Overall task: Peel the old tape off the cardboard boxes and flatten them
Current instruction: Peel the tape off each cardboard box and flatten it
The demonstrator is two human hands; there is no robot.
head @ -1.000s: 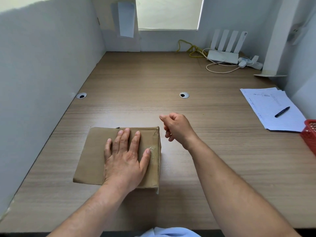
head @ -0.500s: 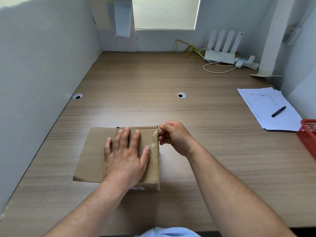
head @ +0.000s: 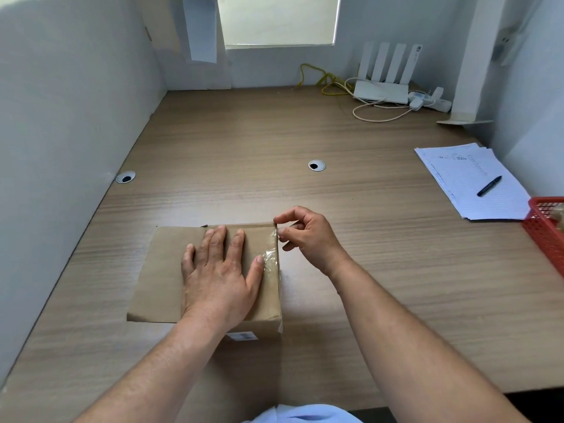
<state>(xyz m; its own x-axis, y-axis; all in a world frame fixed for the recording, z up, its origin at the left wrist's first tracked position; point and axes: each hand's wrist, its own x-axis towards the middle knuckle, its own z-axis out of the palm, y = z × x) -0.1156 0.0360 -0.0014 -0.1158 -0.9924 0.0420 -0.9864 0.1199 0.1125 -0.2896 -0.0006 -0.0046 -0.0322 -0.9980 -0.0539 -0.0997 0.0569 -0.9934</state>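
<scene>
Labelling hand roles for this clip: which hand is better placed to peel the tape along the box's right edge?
Right. Fingers of the right hand pinch the tape at the far right corner of the box; the left hand lies flat on top, steadying it.

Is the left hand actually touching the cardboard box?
Touching. The head view shows the left hand lying flat, fingers spread, on top of the cardboard box.

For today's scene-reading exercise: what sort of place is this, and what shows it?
Probably an office or study cubicle: a wooden desk with cable holes, a white router at the back, and lined papers with a pen.
</scene>
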